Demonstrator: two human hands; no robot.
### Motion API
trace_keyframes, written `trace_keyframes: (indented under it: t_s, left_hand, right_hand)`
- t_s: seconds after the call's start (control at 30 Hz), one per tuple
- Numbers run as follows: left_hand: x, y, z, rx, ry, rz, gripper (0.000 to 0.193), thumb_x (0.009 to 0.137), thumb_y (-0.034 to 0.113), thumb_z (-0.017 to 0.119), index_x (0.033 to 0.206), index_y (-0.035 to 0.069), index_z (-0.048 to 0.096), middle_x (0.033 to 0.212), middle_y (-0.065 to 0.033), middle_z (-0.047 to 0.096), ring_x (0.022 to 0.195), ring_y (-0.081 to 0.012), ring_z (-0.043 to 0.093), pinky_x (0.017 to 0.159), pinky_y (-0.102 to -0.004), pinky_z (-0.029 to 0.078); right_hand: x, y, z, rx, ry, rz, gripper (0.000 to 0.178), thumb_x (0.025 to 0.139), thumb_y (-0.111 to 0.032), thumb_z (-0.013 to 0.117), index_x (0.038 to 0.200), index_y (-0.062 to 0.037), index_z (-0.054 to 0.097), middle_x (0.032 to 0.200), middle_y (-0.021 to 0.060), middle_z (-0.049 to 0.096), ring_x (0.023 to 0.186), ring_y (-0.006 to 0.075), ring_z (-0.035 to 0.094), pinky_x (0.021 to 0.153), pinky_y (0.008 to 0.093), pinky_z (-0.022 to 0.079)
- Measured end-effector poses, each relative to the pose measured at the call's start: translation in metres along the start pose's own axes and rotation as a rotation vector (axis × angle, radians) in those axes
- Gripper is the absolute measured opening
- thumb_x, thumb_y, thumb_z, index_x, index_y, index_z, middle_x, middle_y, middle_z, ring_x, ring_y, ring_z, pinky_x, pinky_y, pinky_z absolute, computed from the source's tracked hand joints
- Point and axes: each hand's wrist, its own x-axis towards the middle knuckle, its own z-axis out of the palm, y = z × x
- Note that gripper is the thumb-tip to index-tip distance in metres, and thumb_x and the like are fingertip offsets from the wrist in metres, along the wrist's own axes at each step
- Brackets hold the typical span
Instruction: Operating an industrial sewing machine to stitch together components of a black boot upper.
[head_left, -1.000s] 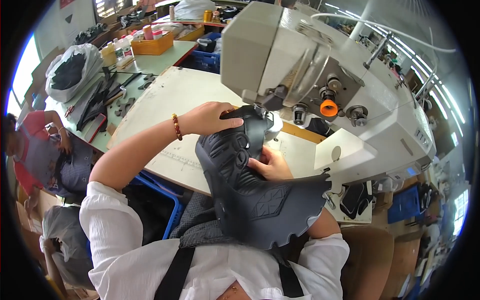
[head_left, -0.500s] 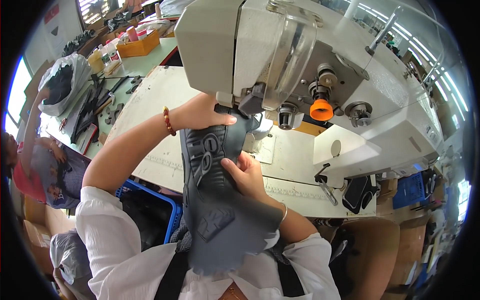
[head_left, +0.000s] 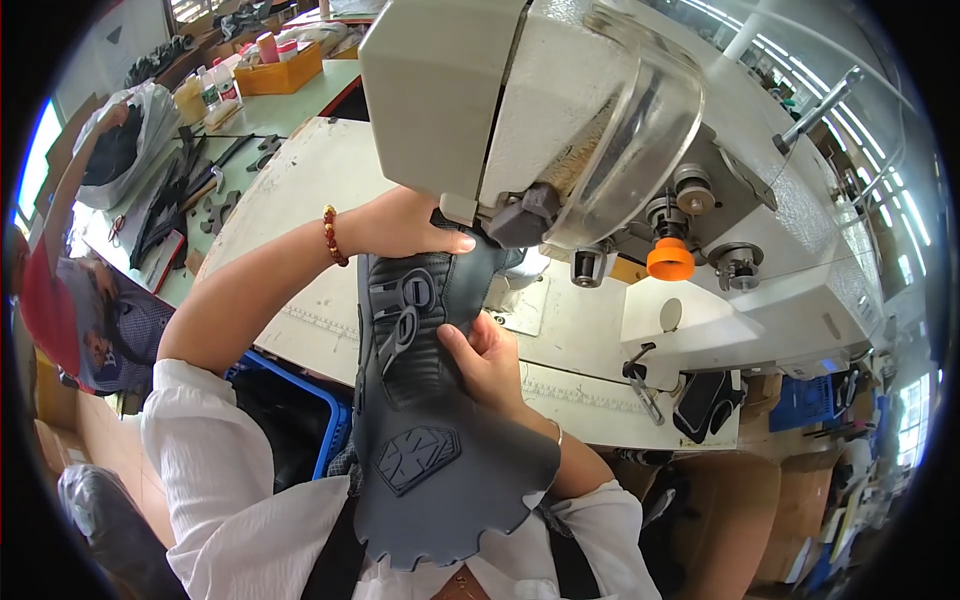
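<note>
A dark grey, leather-like moulded piece point(head_left: 455, 410) hangs from the sewing machine point(head_left: 440, 100) toward my lap. It has a ribbed panel, raised buckle-like shapes, an angular emblem and a scalloped lower edge. Close to the needle area, my left hand point(head_left: 405, 225) grips its upper end, thumb on top and the other fingers mostly hidden. Lower down, my right hand point(head_left: 490, 365) pinches the right edge, thumb on the face and fingers partly behind. The piece's top end goes in beneath the machine head, where the needle and foot are hidden.
The pale machine table point(head_left: 290, 225) lies beneath the work. Below it at left stands a blue crate point(head_left: 335, 430) with dark material. A green table point(head_left: 290, 115) holds dark strips and an orange box point(head_left: 280, 72). Another person point(head_left: 95, 320) reaches into a plastic bag point(head_left: 150, 150).
The lower end of the piece has swung left and lies flatter, its emblem showing more fully. Both hands keep their hold. The view has shifted, so the machine head appears larger and farther right.
</note>
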Motion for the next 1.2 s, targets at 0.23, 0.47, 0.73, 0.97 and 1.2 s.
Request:
trace_keyframes:
  t_s: [0.23,0.47,0.73,0.97,1.2]
  left_hand:
    - [0.0,0.0,0.0,0.027,0.006,0.003,0.055,0.075,0.024,0.072,0.118,-0.003,0.049,0.111,-0.0213,0.058,0.105,-0.032,0.055,0.092,-0.0376,0.043]
    - [0.002,0.003,-0.001,0.072,0.009,-0.013,0.051,0.074,0.023,0.074,0.111,-0.004,0.053,0.105,-0.0217,0.06,0.098,-0.0326,0.058,0.086,-0.0375,0.046]
    - [0.006,-0.005,0.003,0.144,0.082,0.1,0.045,0.073,0.022,0.073,0.105,-0.004,0.056,0.097,-0.0207,0.062,0.092,-0.0311,0.061,0.082,-0.0368,0.048]
    - [0.005,-0.003,0.002,0.066,0.062,0.013,0.043,0.074,0.024,0.073,0.102,-0.004,0.058,0.094,-0.0199,0.063,0.088,-0.03,0.062,0.079,-0.0363,0.049]
    - [0.008,0.001,-0.004,0.155,0.057,0.028,0.041,0.074,0.029,0.073,0.101,0.0,0.063,0.093,-0.0172,0.065,0.085,-0.0277,0.063,0.076,-0.0348,0.05]
  right_hand:
    - [0.0,-0.002,0.0,0.072,-0.024,-0.003,0.023,0.092,-0.005,0.055,0.112,0.0055,0.052,0.097,0.0049,0.064,0.081,0.0061,0.058,0.072,0.0204,0.049]
    - [0.003,-0.002,-0.006,0.059,-0.049,-0.007,0.024,0.092,-0.005,0.055,0.113,0.0051,0.051,0.098,0.0053,0.063,0.082,0.0067,0.058,0.072,0.0207,0.049]
    - [0.007,0.001,-0.012,0.051,-0.045,-0.011,0.023,0.092,-0.005,0.056,0.111,0.0048,0.051,0.094,0.0038,0.063,0.078,0.0056,0.057,0.069,0.0198,0.048]
    - [0.009,-0.013,-0.004,0.062,-0.023,0.001,0.019,0.091,-0.007,0.057,0.106,0.0037,0.053,0.087,0.0009,0.061,0.072,0.003,0.053,0.063,0.0184,0.045]
    - [0.018,0.002,-0.017,-0.027,-0.005,-0.021,0.016,0.09,-0.008,0.06,0.1,0.0025,0.054,0.075,-0.0034,0.055,0.062,0.0005,0.047,0.055,0.0169,0.04]
